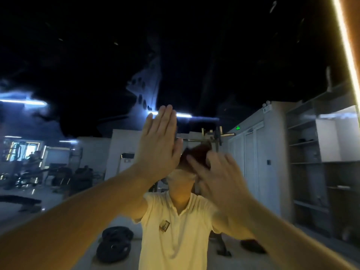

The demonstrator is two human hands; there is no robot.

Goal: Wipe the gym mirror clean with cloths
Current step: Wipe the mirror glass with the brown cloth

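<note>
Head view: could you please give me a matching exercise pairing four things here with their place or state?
Things: 1 left hand; 2 right hand; 3 weight plates; 4 shelves.
States: A far right; B flat, fingers straight; C pressing dark red cloth; D floor, lower left.
Pairs: 1-B; 2-C; 3-D; 4-A.

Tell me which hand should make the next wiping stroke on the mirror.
Right. The right hand has its fingers spread over what looks like a dark reddish cloth at the mirror; the left hand is raised flat with straight fingers and no cloth showing.
</note>
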